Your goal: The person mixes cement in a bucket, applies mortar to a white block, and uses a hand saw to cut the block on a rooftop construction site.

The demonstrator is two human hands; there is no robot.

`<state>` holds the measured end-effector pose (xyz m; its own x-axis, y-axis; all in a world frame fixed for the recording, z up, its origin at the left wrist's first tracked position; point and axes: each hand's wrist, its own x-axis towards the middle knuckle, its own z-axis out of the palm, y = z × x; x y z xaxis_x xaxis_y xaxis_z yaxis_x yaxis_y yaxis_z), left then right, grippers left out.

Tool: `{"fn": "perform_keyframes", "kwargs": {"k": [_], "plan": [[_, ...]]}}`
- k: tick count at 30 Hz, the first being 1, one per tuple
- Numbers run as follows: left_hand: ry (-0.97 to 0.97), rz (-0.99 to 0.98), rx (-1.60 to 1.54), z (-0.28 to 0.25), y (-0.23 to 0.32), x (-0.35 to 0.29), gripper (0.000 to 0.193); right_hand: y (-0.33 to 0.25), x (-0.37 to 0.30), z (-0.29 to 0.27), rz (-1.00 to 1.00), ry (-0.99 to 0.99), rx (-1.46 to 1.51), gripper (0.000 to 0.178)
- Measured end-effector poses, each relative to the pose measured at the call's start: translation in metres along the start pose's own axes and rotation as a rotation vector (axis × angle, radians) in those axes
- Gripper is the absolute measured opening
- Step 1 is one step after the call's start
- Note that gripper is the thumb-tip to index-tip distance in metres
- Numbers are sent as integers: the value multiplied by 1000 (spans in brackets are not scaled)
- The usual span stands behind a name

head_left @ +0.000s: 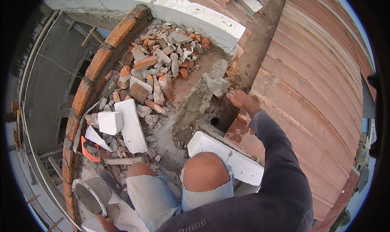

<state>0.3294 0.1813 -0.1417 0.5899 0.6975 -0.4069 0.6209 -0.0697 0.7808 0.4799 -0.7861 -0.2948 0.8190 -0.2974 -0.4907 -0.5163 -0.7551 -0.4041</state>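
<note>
My right hand is closed at the end of a mortar-smeared tool that looks like a trowel. Its handle is mostly hidden by my fingers. Beside it, wet grey mortar lies spread along a strip, with a hole just below. At the lower left my left hand grips the near rim of a round bucket, which is tilted so its mortar-coated inside shows. A white block runs lengthwise in front of my right knee.
Brick and concrete rubble fills the middle, bordered on the left by a curved brick wall above a drop. White blocks line the far side. A handsaw lies left of my knees. Reddish corrugated roofing spans the right.
</note>
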Motion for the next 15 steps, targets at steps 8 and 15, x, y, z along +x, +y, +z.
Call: {"fn": "perform_keyframes", "kwargs": {"k": [8, 15], "plan": [[29, 437, 1803, 15, 46, -51, 39, 55, -13, 81, 83, -48, 238, 58], [-21, 446, 1693, 39, 51, -38, 37, 65, -99, 51, 97, -145, -213, 46]]}}
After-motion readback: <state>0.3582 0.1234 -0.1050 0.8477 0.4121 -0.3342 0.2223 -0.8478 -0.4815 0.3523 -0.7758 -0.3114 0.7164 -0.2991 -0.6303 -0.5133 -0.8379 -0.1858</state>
